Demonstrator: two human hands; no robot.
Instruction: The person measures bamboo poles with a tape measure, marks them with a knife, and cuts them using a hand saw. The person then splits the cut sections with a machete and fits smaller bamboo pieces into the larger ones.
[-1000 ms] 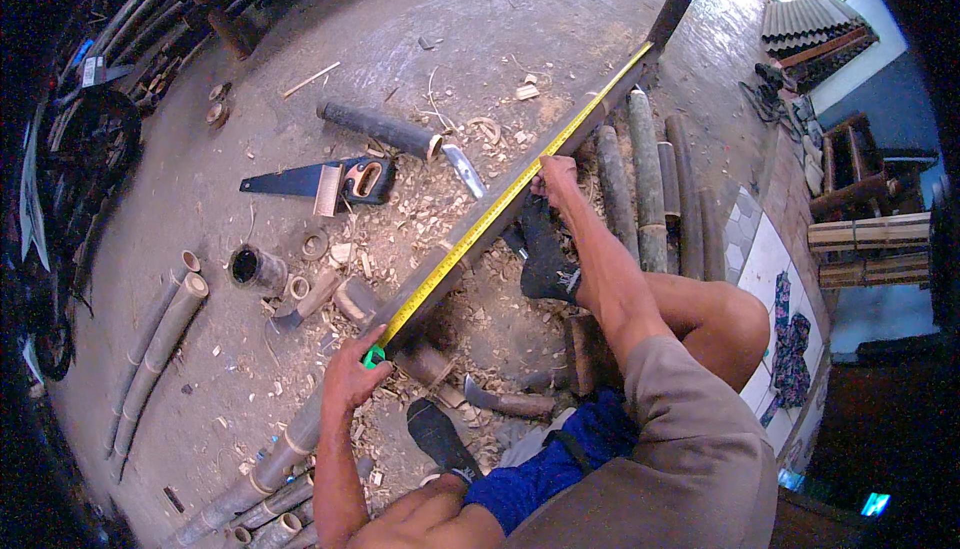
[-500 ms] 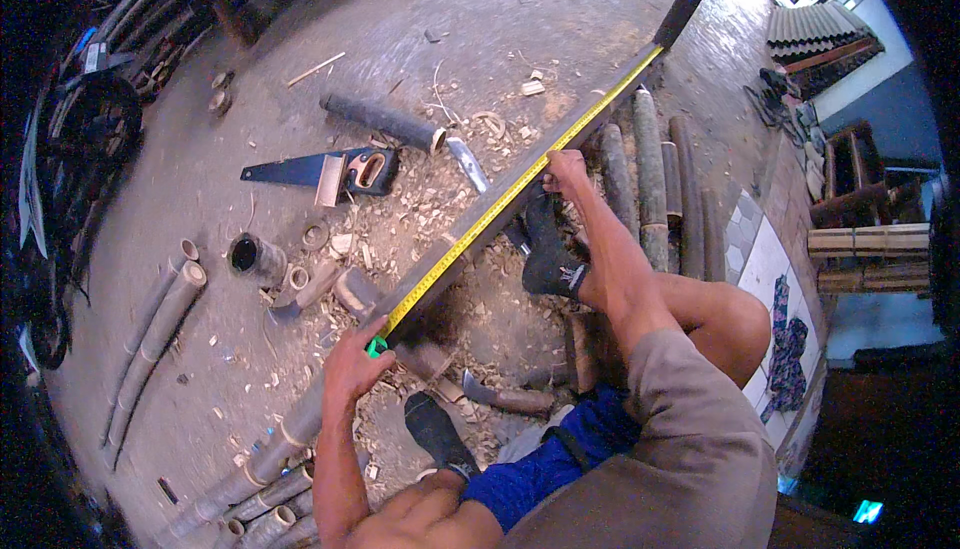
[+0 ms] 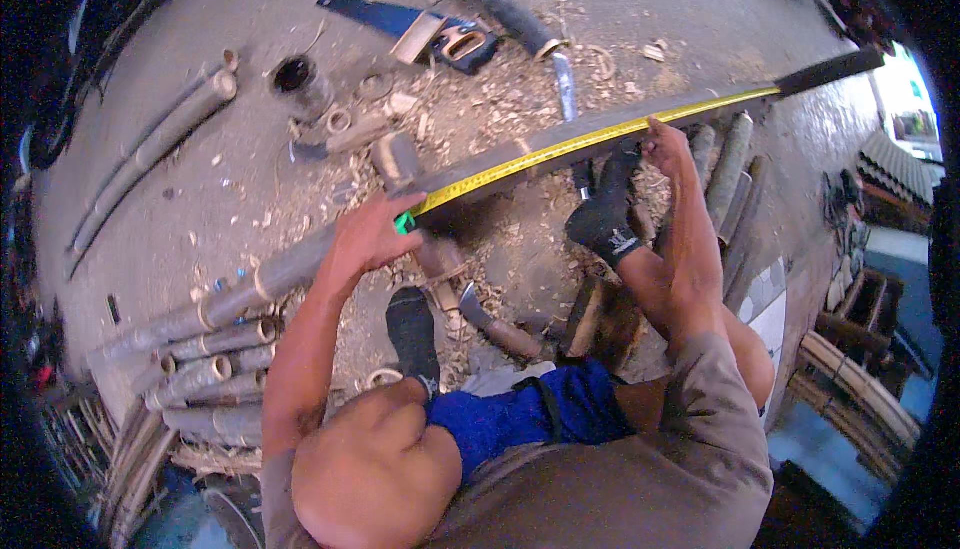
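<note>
A long grey-brown bamboo pole [image 3: 296,265] lies across in front of me, with the yellow tape of a tape measure [image 3: 530,158] drawn out along its upper side. My left hand [image 3: 372,235] is closed round the tape measure's green case, which shows only partly between thumb and fingers, against the pole. Further right, my right hand [image 3: 668,148] has its fingers curled in and its thumb at the tape's near edge. The tape runs on past that hand toward the pole's dark far end.
Beyond the pole lie a handsaw [image 3: 410,29], a dark bamboo length [image 3: 495,4] and a blade [image 3: 565,87]. A curved knife [image 3: 500,324] rests near my feet among wood shavings. Cut bamboo pieces [image 3: 208,379] are stacked at the left; more [image 3: 730,164] lie at the right.
My view has turned, so the pole now lies flatter across the picture and the saw appears higher. Both hands stay at the tape, in about the same places along it.
</note>
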